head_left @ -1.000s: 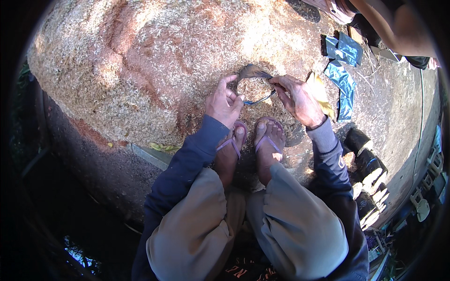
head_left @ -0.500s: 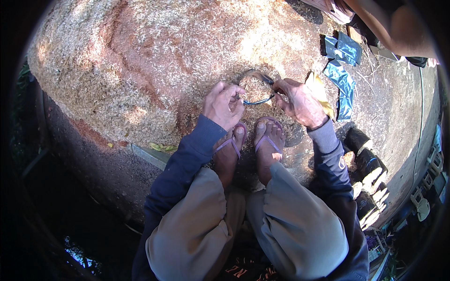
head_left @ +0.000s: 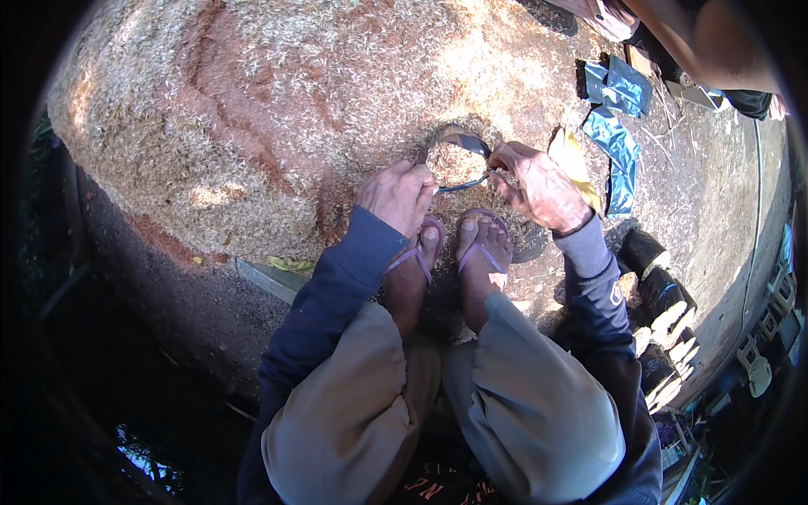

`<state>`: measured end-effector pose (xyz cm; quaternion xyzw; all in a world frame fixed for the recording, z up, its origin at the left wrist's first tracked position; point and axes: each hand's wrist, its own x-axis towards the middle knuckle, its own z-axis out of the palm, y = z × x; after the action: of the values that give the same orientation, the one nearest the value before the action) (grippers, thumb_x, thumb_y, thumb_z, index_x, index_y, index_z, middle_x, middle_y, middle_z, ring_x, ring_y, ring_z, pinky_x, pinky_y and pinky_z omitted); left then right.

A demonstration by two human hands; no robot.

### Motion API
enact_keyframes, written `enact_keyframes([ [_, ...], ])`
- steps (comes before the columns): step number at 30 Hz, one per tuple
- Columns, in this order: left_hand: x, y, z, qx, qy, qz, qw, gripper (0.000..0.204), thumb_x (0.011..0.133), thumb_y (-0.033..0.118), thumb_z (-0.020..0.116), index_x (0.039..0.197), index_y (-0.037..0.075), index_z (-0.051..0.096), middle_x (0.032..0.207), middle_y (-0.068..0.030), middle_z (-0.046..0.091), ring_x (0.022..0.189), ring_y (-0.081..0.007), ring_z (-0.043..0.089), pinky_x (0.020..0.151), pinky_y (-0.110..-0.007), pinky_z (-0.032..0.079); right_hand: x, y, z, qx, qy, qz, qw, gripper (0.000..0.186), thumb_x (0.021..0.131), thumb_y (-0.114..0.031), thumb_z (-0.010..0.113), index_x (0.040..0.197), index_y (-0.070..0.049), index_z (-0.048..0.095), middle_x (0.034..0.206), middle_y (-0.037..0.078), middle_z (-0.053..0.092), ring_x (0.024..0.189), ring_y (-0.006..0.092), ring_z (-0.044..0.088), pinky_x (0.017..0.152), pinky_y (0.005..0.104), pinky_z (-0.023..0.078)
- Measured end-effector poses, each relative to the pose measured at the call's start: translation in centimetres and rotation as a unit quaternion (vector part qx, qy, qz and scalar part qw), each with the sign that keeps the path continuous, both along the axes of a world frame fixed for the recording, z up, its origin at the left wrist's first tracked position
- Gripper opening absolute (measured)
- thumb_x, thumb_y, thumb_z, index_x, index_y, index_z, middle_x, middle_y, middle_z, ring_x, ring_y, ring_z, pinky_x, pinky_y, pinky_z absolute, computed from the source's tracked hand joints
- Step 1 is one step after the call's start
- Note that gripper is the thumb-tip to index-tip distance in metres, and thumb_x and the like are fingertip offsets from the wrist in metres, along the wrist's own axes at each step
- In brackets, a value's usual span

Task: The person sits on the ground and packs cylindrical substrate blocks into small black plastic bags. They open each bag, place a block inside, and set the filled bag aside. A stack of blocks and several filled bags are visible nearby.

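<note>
The left hand [head_left: 394,200] and right hand [head_left: 545,189] each pinch the rim of a thin black plastic bag [head_left: 463,138], its mouth a rounded ring between them, just beyond the feet [head_left: 484,252], by a heap of dry, flaky husks [head_left: 286,101]. Rightward lie a broad yellow leaf [head_left: 573,164], creased, shiny blue plastic pieces [head_left: 620,160] and stubby, rounded black bundles [head_left: 660,291].

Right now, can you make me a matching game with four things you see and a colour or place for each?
1. Dark loop
2. Sandals
3. Trousers
4. Shiny sheets

A. Greyish-tan
B. On the ground, at the right
C. Between the left hand and right hand
D. Purple

Pairs: 1-C, 2-D, 3-A, 4-B
</note>
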<state>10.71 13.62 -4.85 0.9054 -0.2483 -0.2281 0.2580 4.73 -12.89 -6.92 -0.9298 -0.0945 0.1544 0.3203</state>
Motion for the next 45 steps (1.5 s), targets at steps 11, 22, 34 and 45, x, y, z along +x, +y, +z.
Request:
enact_keyframes([
  [11,0.5,0.9,-0.3,-0.097,0.073,0.013,0.992,0.012,0.090,0.016,0.073,0.100,0.010,0.072,0.087,-0.0123,0.065,0.082,-0.0334,0.068,0.073,-0.045,0.054,1.1,-0.9,1.7,0.136,0.004,-0.003,0.991,0.031,0.085,0.000,0.062,0.115,-0.008,0.060,0.088,0.015,0.067,0.080,0.0349,0.067,0.069,0.0446,0.053],
  [22,0.2,0.5,-0.3,-0.104,0.085,-0.008,0.991,0.013,0.091,0.009,0.075,0.102,0.003,0.073,0.091,-0.0116,0.070,0.080,-0.0237,0.073,0.071,-0.035,0.059,0.9,0.0,2.0,0.118,0.104,-0.016,0.987,0.023,0.088,-0.011,0.070,0.110,-0.003,0.066,0.098,0.017,0.068,0.095,0.0373,0.068,0.083,0.0430,0.054],
  [34,0.0,0.5,-0.7,-0.096,0.085,-0.008,0.992,0.012,0.090,0.011,0.075,0.101,0.004,0.075,0.089,-0.0132,0.072,0.077,-0.0258,0.071,0.070,-0.037,0.056,-0.1,1.8,1.8,0.122,0.087,-0.022,0.988,0.041,0.088,-0.012,0.069,0.129,-0.011,0.068,0.081,0.022,0.068,0.069,0.0340,0.069,0.067,0.0432,0.055],
  [45,-0.1,0.7,-1.1,-0.112,0.068,0.014,0.991,0.016,0.091,0.014,0.075,0.102,0.003,0.077,0.094,-0.0171,0.073,0.084,-0.0334,0.072,0.078,-0.041,0.056,-0.5,3.2,2.3,0.085,0.127,0.029,0.988,0.054,0.089,-0.013,0.063,0.142,-0.012,0.060,0.084,0.023,0.070,0.074,0.0381,0.069,0.069,0.0448,0.055],
])
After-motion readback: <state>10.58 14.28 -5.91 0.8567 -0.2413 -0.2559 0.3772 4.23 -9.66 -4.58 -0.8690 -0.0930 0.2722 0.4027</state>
